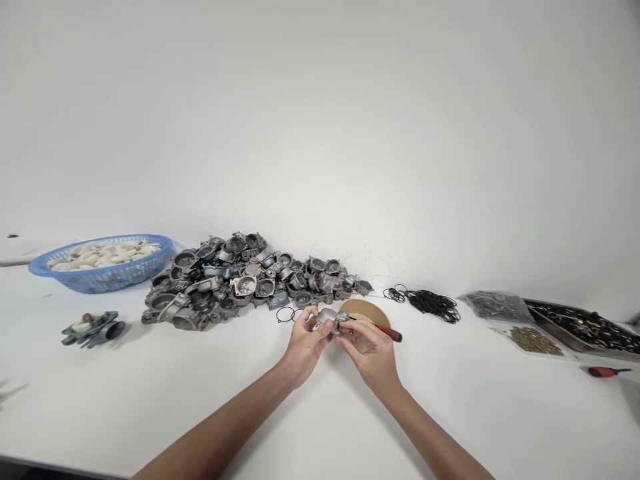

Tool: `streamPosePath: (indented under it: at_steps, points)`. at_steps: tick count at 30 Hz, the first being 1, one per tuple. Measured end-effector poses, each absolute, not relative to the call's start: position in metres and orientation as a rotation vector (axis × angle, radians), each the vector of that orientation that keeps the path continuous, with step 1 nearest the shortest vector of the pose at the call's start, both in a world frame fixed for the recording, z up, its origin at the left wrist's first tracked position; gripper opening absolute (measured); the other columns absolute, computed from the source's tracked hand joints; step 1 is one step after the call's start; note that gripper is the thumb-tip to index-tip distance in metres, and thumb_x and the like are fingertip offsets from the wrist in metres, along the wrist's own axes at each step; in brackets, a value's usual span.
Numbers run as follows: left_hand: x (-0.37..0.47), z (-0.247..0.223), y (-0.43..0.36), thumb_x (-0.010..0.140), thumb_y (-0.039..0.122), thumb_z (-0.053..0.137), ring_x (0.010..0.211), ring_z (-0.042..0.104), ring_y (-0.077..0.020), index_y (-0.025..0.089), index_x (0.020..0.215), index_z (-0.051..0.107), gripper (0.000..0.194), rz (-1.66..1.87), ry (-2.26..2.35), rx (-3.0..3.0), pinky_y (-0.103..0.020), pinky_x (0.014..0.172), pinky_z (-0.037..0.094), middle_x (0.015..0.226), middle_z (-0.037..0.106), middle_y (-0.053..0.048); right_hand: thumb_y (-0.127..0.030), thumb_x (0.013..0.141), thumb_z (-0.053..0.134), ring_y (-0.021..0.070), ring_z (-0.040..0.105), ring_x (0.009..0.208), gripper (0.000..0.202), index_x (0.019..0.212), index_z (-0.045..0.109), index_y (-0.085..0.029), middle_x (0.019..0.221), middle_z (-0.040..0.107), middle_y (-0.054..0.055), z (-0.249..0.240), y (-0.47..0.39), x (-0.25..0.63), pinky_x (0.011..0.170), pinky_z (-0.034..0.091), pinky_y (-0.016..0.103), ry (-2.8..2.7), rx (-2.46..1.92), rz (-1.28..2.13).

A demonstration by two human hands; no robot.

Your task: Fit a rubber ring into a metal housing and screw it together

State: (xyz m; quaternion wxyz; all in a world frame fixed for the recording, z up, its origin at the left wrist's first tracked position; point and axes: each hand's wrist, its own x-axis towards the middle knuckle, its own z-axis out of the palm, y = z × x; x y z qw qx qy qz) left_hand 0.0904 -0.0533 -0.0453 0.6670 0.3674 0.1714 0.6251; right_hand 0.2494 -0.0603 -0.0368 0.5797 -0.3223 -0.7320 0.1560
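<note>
Gripped between left hand (pixel 304 348) and right hand (pixel 374 352) above the bench (pixel 320 427): metal casting (pixel 327 315), apparently midway through handling, with far-left pile of similar castings (pixel 220 283) probably yet to do

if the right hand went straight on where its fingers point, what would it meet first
The right hand would first meet the small metal part just ahead of it, then probably the left hand gripping that part, though depth is hard to judge.
</note>
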Motion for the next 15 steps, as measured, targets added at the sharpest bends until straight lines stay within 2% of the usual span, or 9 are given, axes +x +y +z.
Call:
streamPosePath:
  at_steps: [4, 8, 10, 12, 15]
  points:
    - [0.09, -0.045, -0.053, 0.081, 0.028, 0.085, 0.089, 0.062, -0.0152, 0.021, 0.097, 0.039, 0.049, 1.405, 0.373, 0.877, -0.028, 0.084, 0.051, 0.096, 0.06, -0.001, -0.021, 0.089, 0.069, 0.0177, 0.061, 0.068, 0.006, 0.094, 0.073, -0.022, 0.085, 0.07, 0.005, -0.034, -0.064, 0.249, 0.063, 0.051, 0.032, -1.74, -0.764, 0.316]
    - [0.087, -0.044, -0.049, 0.079, 0.029, 0.086, 0.086, 0.062, -0.0136, 0.022, 0.094, 0.038, 0.051, 1.439, 0.432, 1.014, -0.023, 0.075, 0.049, 0.099, 0.058, -0.001, -0.025, 0.086, 0.074, 0.0222, 0.066, 0.081, 0.006, 0.091, 0.074, -0.023, 0.087, 0.07, 0.006, -0.025, -0.066, 0.254, 0.07, 0.055, 0.035, -1.789, -0.753, 0.247]
    - [0.083, -0.044, -0.047, 0.073, 0.027, 0.089, 0.095, 0.062, -0.0153, 0.021, 0.091, 0.04, 0.053, 1.49, 0.509, 1.195, -0.022, 0.077, 0.05, 0.105, 0.055, -0.001, -0.029, 0.084, 0.075, 0.022, 0.067, 0.08, 0.016, 0.099, 0.074, -0.024, 0.094, 0.069, 0.008, -0.021, -0.066, 0.258, 0.064, 0.055, 0.033, -1.747, -0.804, 0.257]
    - [0.08, -0.043, -0.047, 0.069, 0.024, 0.092, 0.113, 0.06, -0.0216, 0.02, 0.089, 0.044, 0.052, 1.541, 0.579, 1.439, -0.026, 0.087, 0.052, 0.113, 0.051, -0.003, -0.035, 0.086, 0.073, 0.0225, 0.069, 0.083, 0.03, 0.114, 0.071, -0.025, 0.109, 0.066, 0.011, -0.019, -0.066, 0.259, 0.059, 0.056, 0.031, -1.674, -0.841, 0.42]
    - [0.076, -0.043, -0.048, 0.075, 0.026, 0.088, 0.128, 0.053, -0.0285, 0.02, 0.089, 0.05, 0.041, 1.615, 0.662, 1.749, -0.035, 0.099, 0.051, 0.118, 0.047, -0.007, -0.046, 0.088, 0.068, 0.0262, 0.072, 0.096, 0.046, 0.129, 0.064, -0.024, 0.129, 0.061, 0.013, -0.018, -0.067, 0.258, 0.074, 0.062, 0.035, -1.58, -0.828, 0.808]
